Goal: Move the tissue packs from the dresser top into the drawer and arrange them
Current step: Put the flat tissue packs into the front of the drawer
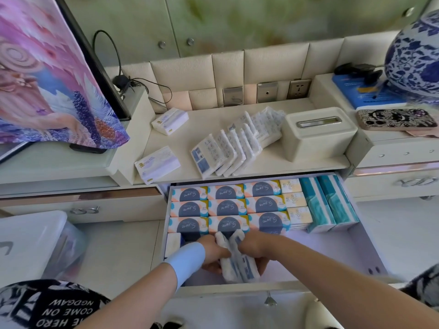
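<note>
Gripping a small bundle of tissue packs (237, 260) from both sides, the two hands meet over the front part of the open drawer (332, 257). The left hand (215, 254), its wrist wrapped in a pale blue band (187, 260), holds the bundle's left side with fingers curled beneath it. The right hand (255, 248) clasps the right side, fingers wrapped under the lower edge. The bundle, white with blue print, stands on edge between the palms, its far end touching the nearest row of stored packs; whether it rests on the drawer floor cannot be told.

Behind the hands the drawer holds a three-by-three block of orange-and-navy packs (228, 206). To the right of that block sit a column of pale yellow packs (295, 205) and two teal packs (330, 205) against the right wall. One white pack (173, 245) lies at the front left corner, just beside the left wrist.

On the dresser top (202, 119) — well apart from the hands — a leaning row of packs (228, 150) of the same white-and-blue kind lies fanned like tipped dominoes. It sits between two white-and-yellow packs (156, 163) on the left and a cream tissue box (318, 132) on the right.
</note>
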